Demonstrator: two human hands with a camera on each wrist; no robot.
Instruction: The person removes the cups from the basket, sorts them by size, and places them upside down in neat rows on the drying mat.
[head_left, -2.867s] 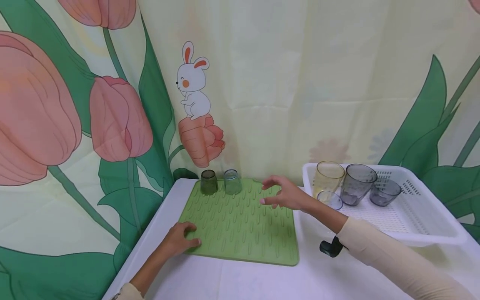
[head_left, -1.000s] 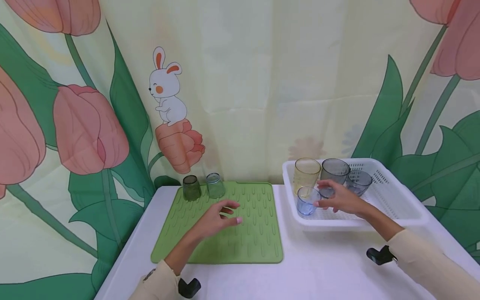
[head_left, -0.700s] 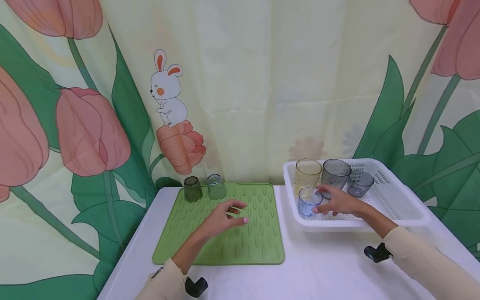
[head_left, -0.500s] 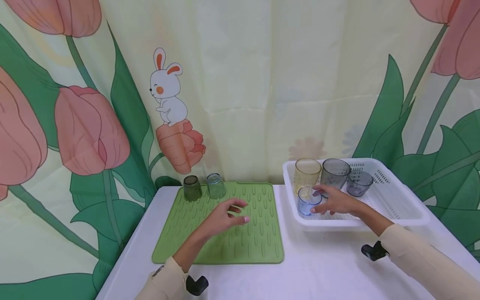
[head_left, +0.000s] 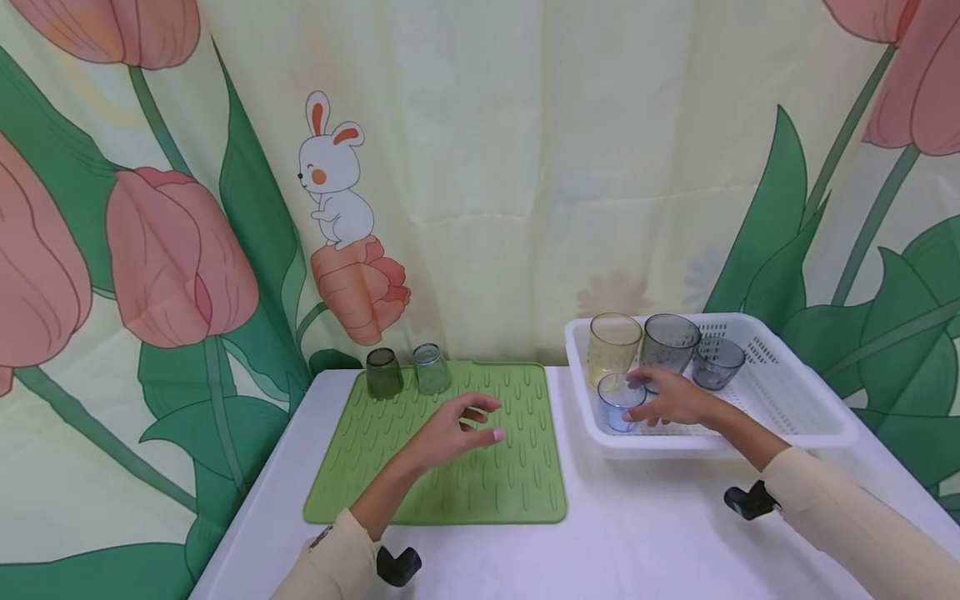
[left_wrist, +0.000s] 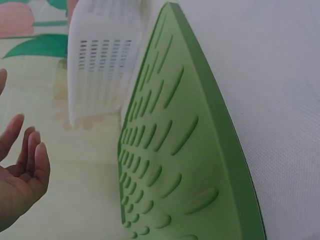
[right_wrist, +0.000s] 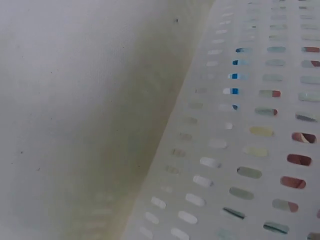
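Observation:
My right hand (head_left: 671,398) reaches into the white basket (head_left: 720,448) and grips a small pale-blue glass (head_left: 613,408) at its right side, thumb toward the front and fingers at the rim. The glass is in the basket's front left corner. Behind it stand a tall amber glass (head_left: 611,346), a tall grey glass (head_left: 670,337) and a shorter grey glass (head_left: 716,367). My left hand (head_left: 450,432) hovers over the green drying mat (head_left: 517,492), fingers loosely bent, holding nothing. In the right wrist view the basket's slotted wall (right_wrist: 240,150) hides the hand.
At the mat's back left, a dark green glass (head_left: 384,379) and a pale blue-green glass (head_left: 431,375) stand upside down. A white cloth (head_left: 615,533) covers the table. A curtain printed with tulips and a rabbit (head_left: 341,192) hangs right behind.
My right hand has gone from above the mat into the basket and onto the blue glass. My left hand has left the mat's left edge and moved over its middle. The view has turned right.

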